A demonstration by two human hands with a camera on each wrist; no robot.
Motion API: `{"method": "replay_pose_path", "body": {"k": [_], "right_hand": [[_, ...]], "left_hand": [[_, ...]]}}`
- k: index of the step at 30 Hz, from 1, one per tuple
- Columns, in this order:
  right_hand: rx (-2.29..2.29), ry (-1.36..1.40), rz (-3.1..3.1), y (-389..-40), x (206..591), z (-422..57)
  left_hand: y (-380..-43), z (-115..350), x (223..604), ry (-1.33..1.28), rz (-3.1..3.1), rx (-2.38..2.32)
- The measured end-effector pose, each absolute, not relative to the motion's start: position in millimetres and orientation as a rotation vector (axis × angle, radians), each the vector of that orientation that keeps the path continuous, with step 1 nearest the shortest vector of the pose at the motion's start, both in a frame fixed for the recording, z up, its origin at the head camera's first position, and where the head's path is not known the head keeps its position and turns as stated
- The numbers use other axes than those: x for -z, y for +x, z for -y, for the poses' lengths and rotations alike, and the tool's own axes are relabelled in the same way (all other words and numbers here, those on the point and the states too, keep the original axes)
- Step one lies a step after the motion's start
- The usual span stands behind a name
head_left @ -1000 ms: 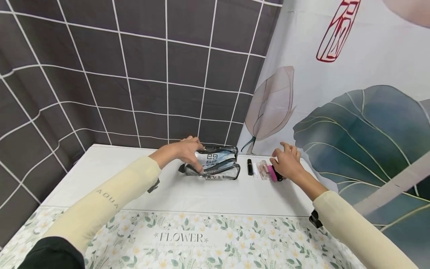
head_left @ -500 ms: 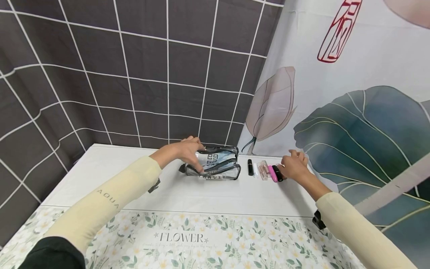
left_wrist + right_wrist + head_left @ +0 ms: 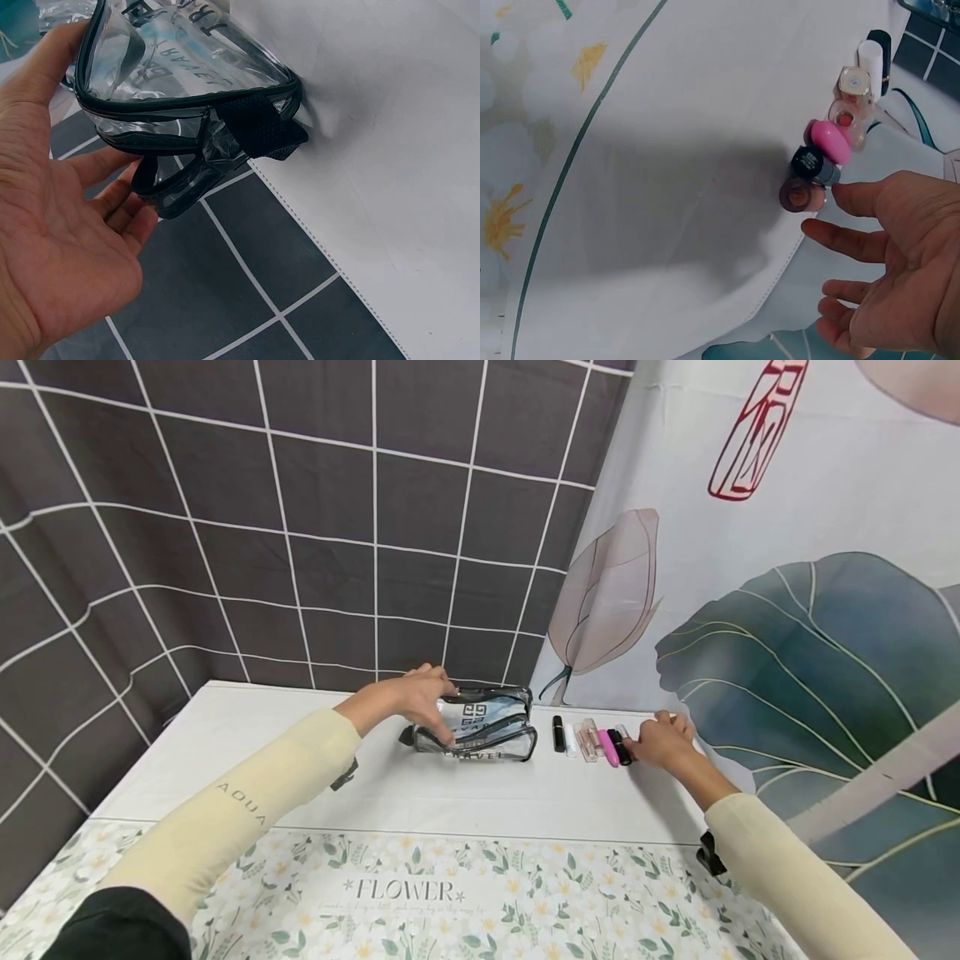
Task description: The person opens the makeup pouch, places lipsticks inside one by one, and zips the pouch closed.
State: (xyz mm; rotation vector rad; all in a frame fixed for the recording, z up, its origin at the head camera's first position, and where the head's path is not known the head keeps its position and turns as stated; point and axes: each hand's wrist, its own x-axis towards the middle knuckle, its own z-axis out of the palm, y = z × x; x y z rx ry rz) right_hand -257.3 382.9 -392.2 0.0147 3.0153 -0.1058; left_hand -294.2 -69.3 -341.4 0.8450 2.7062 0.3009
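A clear zip-up toiletry bag (image 3: 491, 728) with black trim stands at the back of the white mat. My left hand (image 3: 420, 700) grips its left end, thumb in front and fingers behind; the left wrist view shows the bag's black pull tab (image 3: 262, 127). To the bag's right lies a row of small lip cosmetics: a black tube (image 3: 558, 733), a white one, clear pinkish ones, a bright pink one (image 3: 830, 141), another black tube (image 3: 810, 160) and a brownish tube (image 3: 799, 195) at the end. My right hand (image 3: 907, 255) reaches to that end, thumb and forefinger right beside the brownish tube.
The white mat (image 3: 450, 802) meets a floral cloth (image 3: 405, 902) along its front edge. Behind the bag hangs a dark gridded cloth (image 3: 322, 568); a leaf-printed cloth (image 3: 622, 593) hangs behind the tubes.
My right hand first drew right off the row, uncovering the pink and black tubes, then lowered beside the end tube. My left hand and the bag stay put.
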Motion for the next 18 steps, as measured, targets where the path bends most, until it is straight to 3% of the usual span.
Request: {"method": "replay_pose_path", "body": {"k": [18], "right_hand": [[0.124,0.076,-3.007,-259.7,399.4,-384.1]], "left_hand": [[-293.7,69.5,341.4,0.850,-2.704,-0.305]]}}
